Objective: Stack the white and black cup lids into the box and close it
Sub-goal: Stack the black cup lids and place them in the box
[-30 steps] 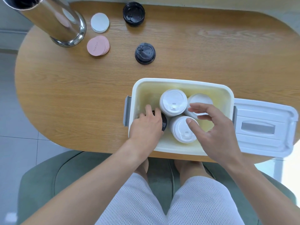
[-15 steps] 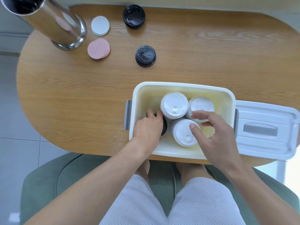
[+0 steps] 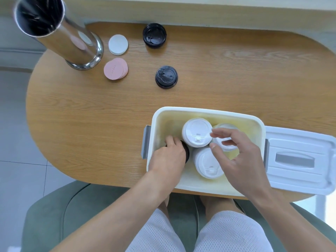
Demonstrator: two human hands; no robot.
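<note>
From the head camera, both hands worked inside the open white storage box (image 3: 205,187). The left hand (image 3: 169,157) had stayed curled over a black cup lid stack (image 3: 186,153) at the box's left end, fingers wrapped round it, exactly as a second before; the stack had not visibly shifted. The right hand (image 3: 241,157) had crept slightly inward, its fingers loose and spread, holding nothing. Its forefinger tip touched or nearly touched the rim of the tall white lid stack (image 3: 197,132) just beyond it; the thumb hovered at the near white stack (image 3: 207,163), and a third white stack (image 3: 226,138) lay partly hidden beneath the fingers.

Little had changed, which suggested the person was nudging the stacks together to make room rather than adding lids. Two black lids (image 3: 166,76) (image 3: 154,35) sat well beyond both hands on the wooden table (image 3: 236,79), not yet boxed. The box lid (image 3: 298,160) lay just right of the right hand, off the box, so closing remained ahead.
</note>
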